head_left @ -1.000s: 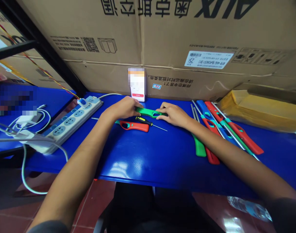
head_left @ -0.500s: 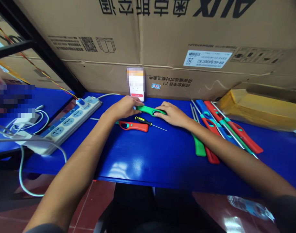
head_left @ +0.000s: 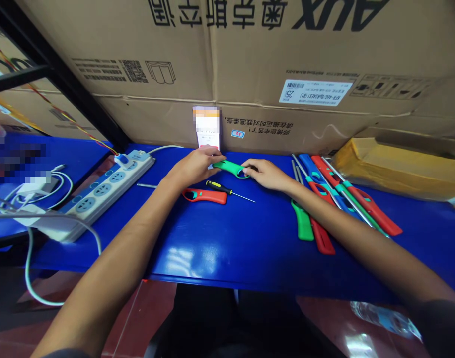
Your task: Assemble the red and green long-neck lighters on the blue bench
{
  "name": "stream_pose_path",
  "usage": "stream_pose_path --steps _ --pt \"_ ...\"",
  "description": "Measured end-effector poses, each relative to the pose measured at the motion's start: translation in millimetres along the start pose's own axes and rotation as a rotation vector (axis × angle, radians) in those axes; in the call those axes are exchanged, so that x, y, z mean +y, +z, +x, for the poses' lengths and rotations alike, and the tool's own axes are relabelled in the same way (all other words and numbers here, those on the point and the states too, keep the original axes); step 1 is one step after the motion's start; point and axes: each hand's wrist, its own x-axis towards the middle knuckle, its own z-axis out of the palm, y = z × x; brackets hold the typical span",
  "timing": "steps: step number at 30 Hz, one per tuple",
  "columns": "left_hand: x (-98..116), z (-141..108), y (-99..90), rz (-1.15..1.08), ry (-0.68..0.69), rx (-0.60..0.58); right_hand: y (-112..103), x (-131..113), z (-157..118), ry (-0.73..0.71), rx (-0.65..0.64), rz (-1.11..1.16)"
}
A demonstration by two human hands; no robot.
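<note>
Between my two hands is a green lighter handle [head_left: 229, 168], long-necked style, lying nearly level just above the blue table. My left hand [head_left: 197, 168] has its fingers closed round the left end. At the right end, near the oval trigger opening, the fingers of my right hand [head_left: 266, 174] pinch the handle. Just below lie a black and yellow screwdriver [head_left: 220, 187], its thin shaft pointing right, and a red lighter [head_left: 209, 196] with its metal tube toward the left. My left forearm partly covers that tube.
Several red, blue and green lighters [head_left: 324, 191] lie at the right, partly behind my right forearm. A phone [head_left: 208, 122] leans on the large cardboard box [head_left: 250, 54]. A power strip [head_left: 110, 186] with cables is at the left, an open yellowish carton [head_left: 399, 169] at the right.
My right hand has drawn back to the handle's right end, so more of the green handle and its trigger opening shows. My left hand still holds the other end.
</note>
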Motion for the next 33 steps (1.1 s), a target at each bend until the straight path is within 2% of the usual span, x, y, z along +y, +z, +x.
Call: stream_pose_path --steps 6,12,19,25,33 --pt "-1 3 6.6 0.038 -0.012 0.038 1 2 0 0.058 0.006 0.073" --pt "2 4 6.8 0.009 -0.029 0.024 0 1 2 0.023 0.037 0.041" --pt "18 4 -3.5 -0.162 -0.13 -0.039 0 -7 -1 -0.036 0.034 0.007" --pt "38 8 -5.0 -0.283 -0.121 -0.076 3 -16 -6 -0.123 -0.005 -0.003" --pt "43 10 -5.1 -0.384 -0.137 -0.065 4 -18 -6 -0.122 -0.054 -0.023"
